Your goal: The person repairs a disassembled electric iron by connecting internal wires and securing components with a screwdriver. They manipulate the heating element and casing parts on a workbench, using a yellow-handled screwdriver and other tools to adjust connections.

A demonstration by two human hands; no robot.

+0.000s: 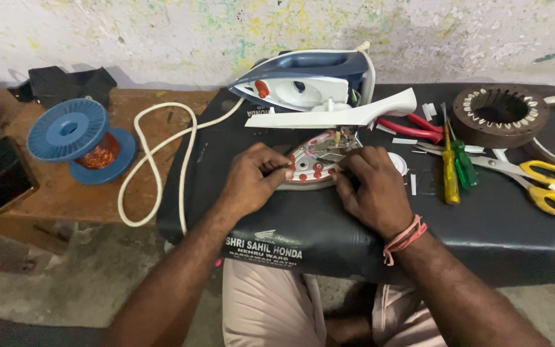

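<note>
On the black padded bench (483,238), your hands work an opened iron.
Left hand (252,180) and right hand (370,186), fingers curled, pinch the oval metal soleplate (313,164); its long axis runs left-right, which end is the tip unclear.

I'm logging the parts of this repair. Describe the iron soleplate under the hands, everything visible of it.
The soleplate lies flat on the black padded cushion, inner side up, its pointed shape mostly hidden by the hands. It looks like pale grey metal, with several small red round pieces on its face and a metal fitting with thin wires near its middle. The left hand rests on its left edge and the right hand on its right edge. The iron's blue and white body sits apart behind it.
</note>
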